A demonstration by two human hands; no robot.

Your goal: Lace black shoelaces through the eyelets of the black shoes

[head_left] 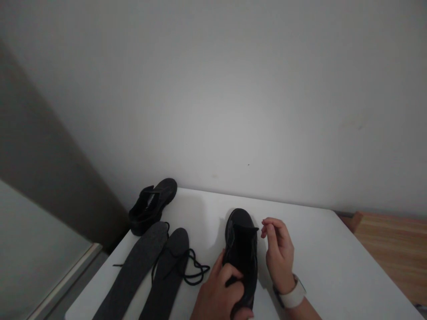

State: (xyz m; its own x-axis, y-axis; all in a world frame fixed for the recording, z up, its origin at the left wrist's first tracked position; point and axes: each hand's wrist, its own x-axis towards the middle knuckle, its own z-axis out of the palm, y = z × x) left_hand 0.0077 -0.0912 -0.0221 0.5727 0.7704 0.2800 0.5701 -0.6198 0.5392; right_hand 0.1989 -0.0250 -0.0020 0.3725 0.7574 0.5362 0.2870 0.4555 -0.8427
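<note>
While left hand (218,291) steadies shoe (242,249), table edge (100,271) near

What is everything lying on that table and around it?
shoe in hand: 1, black, table middle, toe toward the wall
second shoe: 1, black, far left corner of table
insoles: 2, dark grey, side by side at left
shoelace: 1, black, loose, partly over the insoles
table: 1, white, against a pale wall
wooden surface: 1, light brown, right
wristband: 1, white, right wrist
left hand: grips the shoe's heel end
right hand: beside the shoe, fingertips pinched
</note>
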